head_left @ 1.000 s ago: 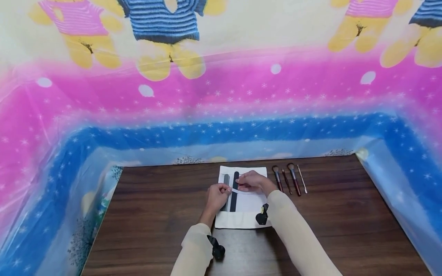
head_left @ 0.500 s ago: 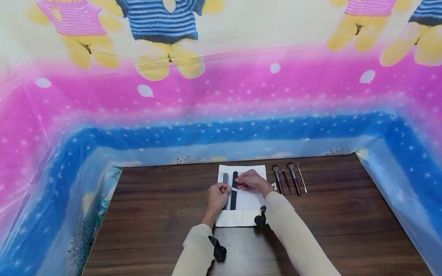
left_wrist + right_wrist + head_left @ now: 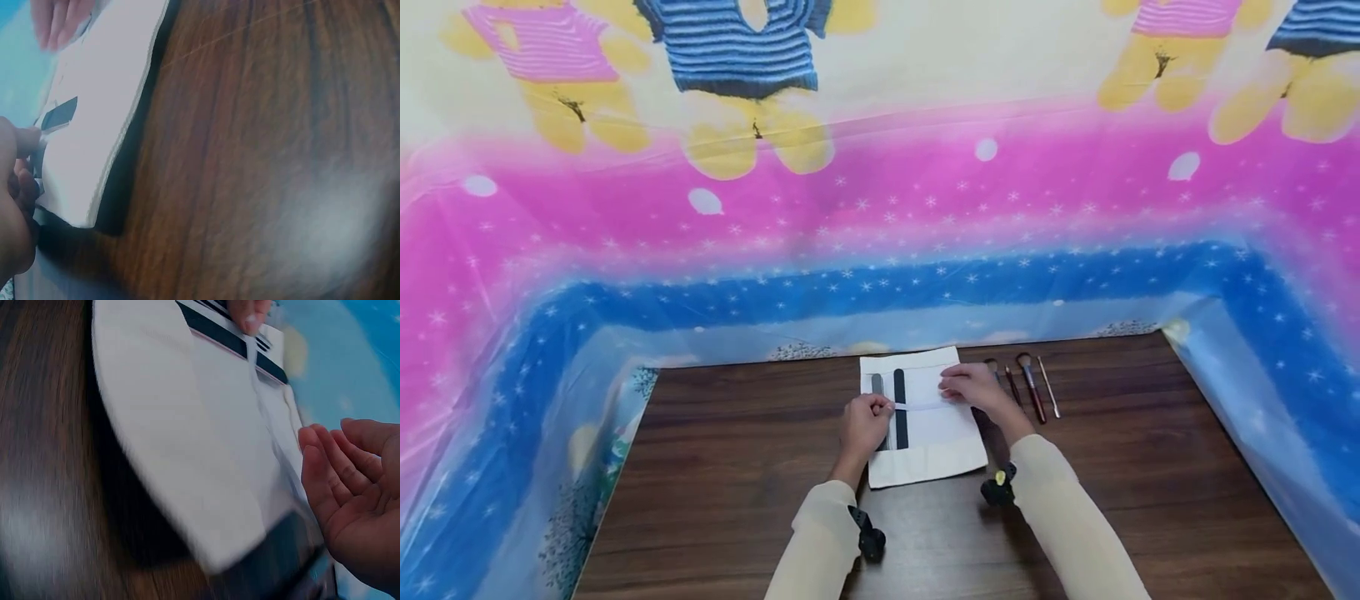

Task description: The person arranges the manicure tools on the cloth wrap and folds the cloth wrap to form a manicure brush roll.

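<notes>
Near the wooden bench's far edge, the left hand pinches a white strap across a white fabric pouch. The right hand, fingers relaxed, is at the pouch's right side.

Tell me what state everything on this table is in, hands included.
White pouch: unfolded
White strap: extended sideways
Black strip: crossed by strap
Gray strip: partly hidden
Brushes: lying flat, some partly hidden
Thin tool: lying flat
Left hand: pinching strap
Right hand: open, gripping nothing
</notes>
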Demonstrator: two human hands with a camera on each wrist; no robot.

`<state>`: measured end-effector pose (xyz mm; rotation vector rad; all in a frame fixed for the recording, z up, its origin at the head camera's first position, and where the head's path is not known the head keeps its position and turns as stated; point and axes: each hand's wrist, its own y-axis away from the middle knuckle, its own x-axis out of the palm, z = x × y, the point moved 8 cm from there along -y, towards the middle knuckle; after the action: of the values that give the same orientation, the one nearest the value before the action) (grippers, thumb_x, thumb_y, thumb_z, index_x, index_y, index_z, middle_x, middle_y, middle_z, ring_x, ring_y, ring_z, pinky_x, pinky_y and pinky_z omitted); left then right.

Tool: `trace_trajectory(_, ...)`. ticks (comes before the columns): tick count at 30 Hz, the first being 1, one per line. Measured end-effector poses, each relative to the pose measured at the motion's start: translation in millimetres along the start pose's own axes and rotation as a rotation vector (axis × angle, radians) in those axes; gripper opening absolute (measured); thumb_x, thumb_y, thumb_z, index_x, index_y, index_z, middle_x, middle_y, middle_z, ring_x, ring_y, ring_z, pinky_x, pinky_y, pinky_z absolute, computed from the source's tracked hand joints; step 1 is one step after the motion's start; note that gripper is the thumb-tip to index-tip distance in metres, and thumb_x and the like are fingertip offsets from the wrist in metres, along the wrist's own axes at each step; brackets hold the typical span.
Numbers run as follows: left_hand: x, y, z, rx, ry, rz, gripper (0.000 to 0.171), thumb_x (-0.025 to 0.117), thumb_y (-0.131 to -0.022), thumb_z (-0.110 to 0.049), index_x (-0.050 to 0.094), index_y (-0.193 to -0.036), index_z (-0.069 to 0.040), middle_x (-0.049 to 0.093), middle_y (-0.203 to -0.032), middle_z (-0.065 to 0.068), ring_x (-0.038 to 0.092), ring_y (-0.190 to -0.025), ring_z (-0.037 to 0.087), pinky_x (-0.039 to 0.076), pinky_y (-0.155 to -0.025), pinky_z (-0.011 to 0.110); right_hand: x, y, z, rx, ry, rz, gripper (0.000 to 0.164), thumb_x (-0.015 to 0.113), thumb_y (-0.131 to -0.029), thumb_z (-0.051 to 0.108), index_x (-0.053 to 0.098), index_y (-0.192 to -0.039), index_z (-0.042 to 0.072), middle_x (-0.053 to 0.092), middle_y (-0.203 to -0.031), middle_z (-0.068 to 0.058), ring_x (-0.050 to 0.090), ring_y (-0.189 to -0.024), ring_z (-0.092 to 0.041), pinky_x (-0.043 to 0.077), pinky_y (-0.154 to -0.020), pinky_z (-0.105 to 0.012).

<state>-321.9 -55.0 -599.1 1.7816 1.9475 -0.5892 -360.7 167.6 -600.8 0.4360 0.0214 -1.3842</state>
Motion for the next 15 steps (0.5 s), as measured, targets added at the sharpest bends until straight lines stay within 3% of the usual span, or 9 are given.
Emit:
trace_trajectory(4,-1.7,-2.0,-2.8,0.039,-0.024,0.013,0.01,0.072,-0.094,-0.015,0.077,-0.088,-0.009,0.058,-0.071,0.0,0.049,-0.065,0.012,0.041,-0.067,0.03,-36.5,15.9,-6.5,-0.049,-0.077,-0.048,0.036,0.054,-0.104,0.008,0.057,-0.135,-0.011,0.073,-0.114,-0.022,0.07,-0.084,-0.003,0.059,-0.079,-0.023)
trace_trajectory(11,3.2,-7.2,-0.2,0.042,-0.034,0.062,0.01,0.07,-0.096,-0.018,0.077,-0.092,-0.011,0.061,-0.077,0.002,0.051,-0.069,0.013,0.043,-0.074,0.033,-107.7,41.5,-27.0,-0.025,-0.205,-0.211,0.042,0.054,-0.104,0.008,0.049,-0.14,-0.014,0.072,-0.088,0.014,0.068,-0.078,0.003,0.057,-0.074,-0.016)
trace_trajectory(13,3.5,-8.5,-0.5,0.044,-0.026,0.068,0.01,0.069,-0.097,-0.017,0.076,-0.092,-0.011,0.061,-0.077,0.002,0.051,-0.069,0.014,0.043,-0.074,0.032,-124.6,45.8,-32.6,-0.011,-0.176,-0.257,0.042,0.052,-0.105,0.008,0.049,-0.14,-0.013,0.072,-0.089,0.013,0.067,-0.077,0.004,0.057,-0.074,-0.017)
trace_trajectory(15,3.5,-9.8,-0.4,0.044,-0.02,0.072,0.01,0.069,-0.097,-0.017,0.076,-0.092,-0.012,0.061,-0.077,0.002,0.051,-0.069,0.014,0.042,-0.073,0.032,-139.3,47.8,-38.3,0.008,-0.117,-0.305,0.04,0.052,-0.105,0.009,0.052,-0.139,-0.012,0.075,-0.095,0.004,0.067,-0.077,0.005,0.057,-0.075,-0.018)
